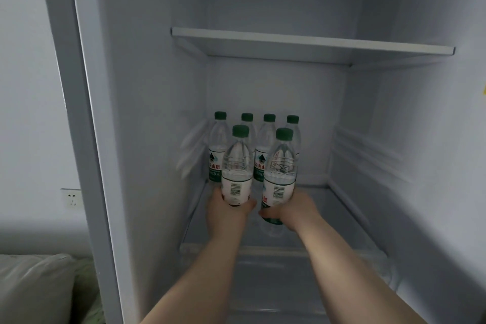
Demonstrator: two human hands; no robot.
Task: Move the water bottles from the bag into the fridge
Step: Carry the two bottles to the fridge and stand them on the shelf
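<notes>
The fingers (250,204) of the left hand (225,214) are wrapped tight round the bottom of one water bottle (236,166). The fingers of the right hand (294,212) are wrapped round the bottom of a second bottle (280,173). Both are held almost upright, caps up, side by side and just apart. They are inside the fridge (147,113), close above the glass shelf (331,208). The shelf lies straight below them, so it is judged that they only need to be lowered. Both hands are about equally near. Just behind, four more bottles (263,139) are stood in a row at the back. Six bottles are counted: two held, four standing. One upper shelf (313,42) is seen. The bag is not seen.
</notes>
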